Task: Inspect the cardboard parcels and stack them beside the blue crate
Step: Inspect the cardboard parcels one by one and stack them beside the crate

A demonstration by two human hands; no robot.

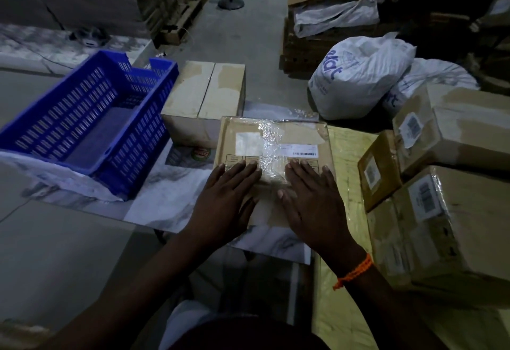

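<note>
Now pressing down on the taped parcel (pixel 276 139) with both palms: left hand (pixel 223 197) and right hand (pixel 311 200) side by side on its near half, fingers straight and spread, nothing curled round an edge, so no real hold yet, only pressure from above. Lying flat on the marbled table (pixel 165 197), near enough square from this angle with no clear long axis, just right of and nearer than the taller box (pixel 204 90) standing beside the blue crate (pixel 143 128). Touching that box at the far left corner, or merely close: hard to tell. Shallow and brown, glossy clear tape crinkled across the middle, white barcode label on top, printed form under the fingertips, no dent or tear on show. Inspecting step, by the look of it. For stacking, away and to the left onto that box, left hand the nearer to the target. Waiting on the right, more labelled parcels (pixel 455 211) in a pile.
</note>
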